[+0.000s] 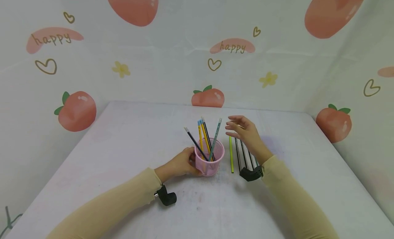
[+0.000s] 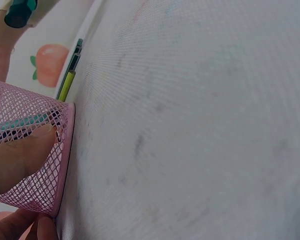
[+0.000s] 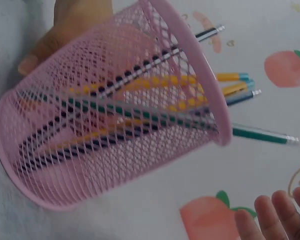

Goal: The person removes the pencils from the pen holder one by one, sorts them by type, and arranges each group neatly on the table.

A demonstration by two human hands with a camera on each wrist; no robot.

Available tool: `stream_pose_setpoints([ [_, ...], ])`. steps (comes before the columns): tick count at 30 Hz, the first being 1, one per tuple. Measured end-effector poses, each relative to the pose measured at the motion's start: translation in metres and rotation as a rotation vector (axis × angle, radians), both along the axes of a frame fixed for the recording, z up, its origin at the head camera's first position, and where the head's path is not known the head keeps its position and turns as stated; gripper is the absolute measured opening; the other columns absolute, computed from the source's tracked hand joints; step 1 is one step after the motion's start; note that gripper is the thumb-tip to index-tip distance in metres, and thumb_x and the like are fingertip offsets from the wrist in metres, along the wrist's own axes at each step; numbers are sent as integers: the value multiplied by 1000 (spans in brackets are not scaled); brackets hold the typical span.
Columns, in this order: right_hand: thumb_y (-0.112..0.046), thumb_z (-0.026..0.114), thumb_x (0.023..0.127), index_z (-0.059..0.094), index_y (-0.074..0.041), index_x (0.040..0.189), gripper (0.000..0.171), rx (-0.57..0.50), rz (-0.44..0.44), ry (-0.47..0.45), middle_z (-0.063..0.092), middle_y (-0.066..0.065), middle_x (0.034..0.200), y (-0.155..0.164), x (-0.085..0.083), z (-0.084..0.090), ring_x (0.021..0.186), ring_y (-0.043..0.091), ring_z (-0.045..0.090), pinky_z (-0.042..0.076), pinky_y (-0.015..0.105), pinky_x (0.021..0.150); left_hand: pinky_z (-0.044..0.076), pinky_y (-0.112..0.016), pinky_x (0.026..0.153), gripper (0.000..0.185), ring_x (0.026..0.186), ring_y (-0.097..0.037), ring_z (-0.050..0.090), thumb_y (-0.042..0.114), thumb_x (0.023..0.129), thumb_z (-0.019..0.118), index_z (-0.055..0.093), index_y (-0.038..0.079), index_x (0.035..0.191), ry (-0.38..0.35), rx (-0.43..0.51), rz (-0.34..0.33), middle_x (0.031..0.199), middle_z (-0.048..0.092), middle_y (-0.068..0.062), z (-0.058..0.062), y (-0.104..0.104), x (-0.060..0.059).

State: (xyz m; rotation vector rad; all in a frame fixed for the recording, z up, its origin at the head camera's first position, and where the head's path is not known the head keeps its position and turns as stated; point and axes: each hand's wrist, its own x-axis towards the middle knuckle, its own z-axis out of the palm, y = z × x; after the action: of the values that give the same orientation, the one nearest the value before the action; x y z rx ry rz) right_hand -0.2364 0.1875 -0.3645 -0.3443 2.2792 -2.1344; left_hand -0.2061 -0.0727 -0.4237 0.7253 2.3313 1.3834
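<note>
Gripping the pink mesh cup [image 1: 209, 162] from its left side, the left hand [image 1: 181, 163] has its fingers curled round the wall — the left wrist view shows a thumb [image 2: 25, 155] pressed flat against the mesh near the base, with another fingertip just under the bottom rim. The cup stands upright on the white table [image 1: 123, 146], right beside that hand and touching it. Inside it stand several pencils [image 1: 205, 138]: two yellow ones with blue ends, a dark striped one leaning left, another dark one, and a teal one [image 1: 215, 138] leaning right; all rise well above the rim.

The right hand [image 1: 244, 131] hovers to the right of the cup and a little behind it, fingers loosely spread and relaxed, holding nothing. Its fingertips [image 3: 280, 215] show at the lower edge of the right wrist view, apart from the cup's rim and near the tip of the teal pencil, not touching it.

Beneath the right hand and wrist, more pencils lie flat on the table — a green pencil [image 1: 231, 153] nearest the cup, then a row of dark striped pencils [image 1: 244, 153] partly hidden by the forearm. Both arms wear beige sleeves [image 1: 286, 184], each with a black wrist mount [image 1: 251, 174]. A peach-printed backdrop [image 1: 77, 110] surrounds the table.
</note>
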Motion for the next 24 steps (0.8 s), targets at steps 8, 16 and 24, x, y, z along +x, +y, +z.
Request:
stream_pose_setpoints([
  [8, -18, 57, 98, 46, 3, 132, 41, -15, 68, -44, 59, 3, 109, -19, 10, -5, 100, 13, 65, 55, 32, 87, 52, -31, 88, 63, 98, -18, 57, 4, 68, 84, 52, -5, 122, -12, -12, 11, 113, 55, -15, 0, 1, 0],
  [16, -24, 63, 95, 53, -5, 125, 37, 85, 67, -48, 61, 1, 109, -28, 14, -12, 101, 10, 63, 55, 32, 88, 53, -31, 86, 63, 95, -17, 58, 5, 68, 84, 52, -5, 121, -3, -1, 6, 110, 57, -15, 1, 1, 0],
  [24, -25, 64, 94, 54, 0, 121, 38, 123, 68, -52, 61, 6, 113, -30, 17, -12, 103, 11, 61, 53, 38, 92, 53, -29, 85, 63, 96, -17, 59, 4, 68, 84, 53, -5, 122, -8, 6, -1, 112, 56, -16, 0, 0, -1],
])
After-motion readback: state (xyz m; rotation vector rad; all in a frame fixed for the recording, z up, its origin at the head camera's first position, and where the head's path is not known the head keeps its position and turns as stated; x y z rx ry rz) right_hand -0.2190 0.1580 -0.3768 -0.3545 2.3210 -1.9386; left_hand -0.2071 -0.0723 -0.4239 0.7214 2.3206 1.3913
